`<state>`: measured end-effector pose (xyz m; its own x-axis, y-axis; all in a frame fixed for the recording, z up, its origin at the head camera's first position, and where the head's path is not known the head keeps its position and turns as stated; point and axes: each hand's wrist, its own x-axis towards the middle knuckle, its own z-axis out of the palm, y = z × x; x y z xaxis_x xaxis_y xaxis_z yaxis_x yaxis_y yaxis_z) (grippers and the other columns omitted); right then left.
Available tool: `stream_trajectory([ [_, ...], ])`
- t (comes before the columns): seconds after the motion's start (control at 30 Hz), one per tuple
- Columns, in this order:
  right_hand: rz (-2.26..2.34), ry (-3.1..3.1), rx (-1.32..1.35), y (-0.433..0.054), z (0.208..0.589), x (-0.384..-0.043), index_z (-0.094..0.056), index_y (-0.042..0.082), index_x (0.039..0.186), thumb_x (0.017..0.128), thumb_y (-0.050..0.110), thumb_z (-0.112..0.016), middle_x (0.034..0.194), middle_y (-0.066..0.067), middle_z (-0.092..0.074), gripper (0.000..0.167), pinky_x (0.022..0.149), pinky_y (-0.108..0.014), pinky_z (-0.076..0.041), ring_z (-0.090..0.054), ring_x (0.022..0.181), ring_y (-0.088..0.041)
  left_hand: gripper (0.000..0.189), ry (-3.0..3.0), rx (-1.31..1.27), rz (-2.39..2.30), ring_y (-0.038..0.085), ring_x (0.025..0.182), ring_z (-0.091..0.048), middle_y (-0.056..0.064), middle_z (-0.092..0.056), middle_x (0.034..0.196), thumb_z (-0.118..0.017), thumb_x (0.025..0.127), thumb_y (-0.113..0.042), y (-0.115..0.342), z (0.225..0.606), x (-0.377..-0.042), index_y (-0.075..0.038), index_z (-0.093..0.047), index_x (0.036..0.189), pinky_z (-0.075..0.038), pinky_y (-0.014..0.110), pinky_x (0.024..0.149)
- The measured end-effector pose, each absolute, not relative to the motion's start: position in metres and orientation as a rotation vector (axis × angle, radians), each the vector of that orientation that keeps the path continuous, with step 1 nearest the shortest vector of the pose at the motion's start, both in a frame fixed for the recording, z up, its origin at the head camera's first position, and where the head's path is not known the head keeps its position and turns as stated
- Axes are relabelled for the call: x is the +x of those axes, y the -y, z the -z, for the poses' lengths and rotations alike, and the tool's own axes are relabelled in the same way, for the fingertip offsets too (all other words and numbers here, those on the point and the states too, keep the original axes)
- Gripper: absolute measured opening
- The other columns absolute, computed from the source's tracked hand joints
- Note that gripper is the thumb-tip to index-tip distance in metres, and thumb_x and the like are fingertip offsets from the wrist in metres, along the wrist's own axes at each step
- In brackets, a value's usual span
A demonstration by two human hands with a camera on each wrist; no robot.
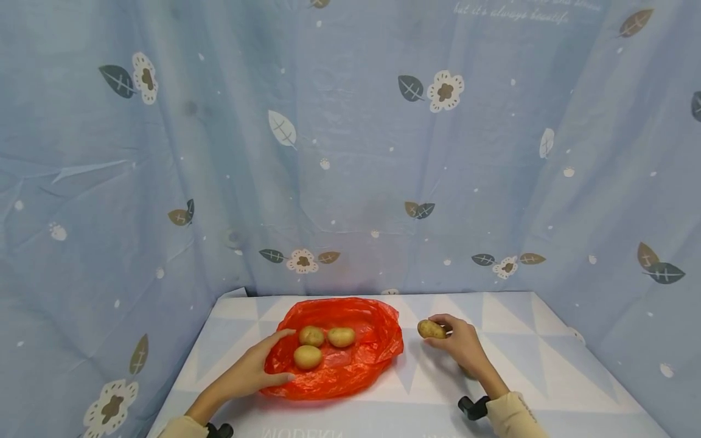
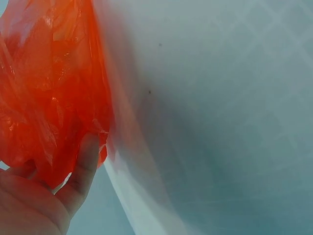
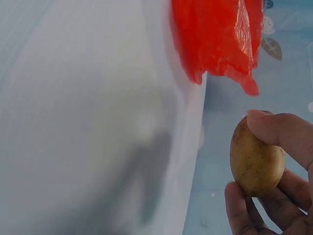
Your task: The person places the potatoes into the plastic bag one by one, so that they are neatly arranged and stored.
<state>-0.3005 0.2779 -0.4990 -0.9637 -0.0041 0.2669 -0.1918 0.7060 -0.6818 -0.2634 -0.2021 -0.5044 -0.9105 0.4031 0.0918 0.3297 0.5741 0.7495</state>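
A red plastic bag (image 1: 350, 380) lies spread on the table with its mouth wide and three potatoes inside, one of them a yellow potato (image 1: 308, 357) near the front. At the bag's left rim, my left hand (image 1: 249, 368) holds the plastic between spread thumb and fingers; red film also covers part of the fingers in the left wrist view. To the right of the bag, my right hand (image 1: 460, 340) pinches another potato (image 3: 257, 156) between thumb and fingertips, above the table and apart from the bag.
Partly hidden behind the right wrist, a further rounded item (image 1: 467, 372) sits on the table. The table (image 1: 547, 365) wears a cloth of pale triangles. A blue patterned curtain (image 1: 350, 182) hangs behind and along both sides.
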Motion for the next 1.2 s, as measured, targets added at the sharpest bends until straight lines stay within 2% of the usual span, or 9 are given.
stream_trajectory([
  [0.53, -1.183, 2.643, 0.291, -0.256, 0.494, -0.298, -0.075, 0.015, 0.113, 0.073, 0.019, -0.094, 0.102, 0.001, -0.074, 0.046, 0.071, -0.027, -0.055, -0.066, 0.083, -0.013, 0.087, -2.713, 0.625, -1.261, 0.040, 0.137, -0.048, 0.013, -0.049, 0.152, -0.086, 0.083, -0.039, 0.201, 0.505, -0.263, -0.012, -0.042, 0.153, -0.045, 0.065, 0.104],
  [0.83, -1.271, 2.630, 0.326, -0.242, 0.493, -0.294, -0.075, 0.015, 0.113, 0.073, 0.014, -0.093, 0.108, 0.001, -0.074, 0.044, 0.072, -0.025, -0.056, -0.066, 0.082, -0.012, 0.087, -2.708, 0.621, -1.253, 0.043, 0.137, -0.047, 0.015, -0.049, 0.152, -0.087, 0.082, -0.038, 0.201, 0.504, -0.264, -0.012, -0.043, 0.153, -0.046, 0.065, 0.103],
  [1.2, -1.265, 2.637, 0.425, -0.226, 0.492, -0.292, -0.074, 0.016, 0.112, 0.073, 0.015, -0.094, 0.101, 0.002, -0.073, 0.044, 0.072, -0.025, -0.058, -0.067, 0.082, -0.012, 0.088, -2.706, 0.630, -1.245, 0.041, 0.136, -0.048, 0.013, -0.050, 0.151, -0.087, 0.082, -0.039, 0.202, 0.507, -0.265, -0.012, -0.043, 0.153, -0.045, 0.065, 0.104],
])
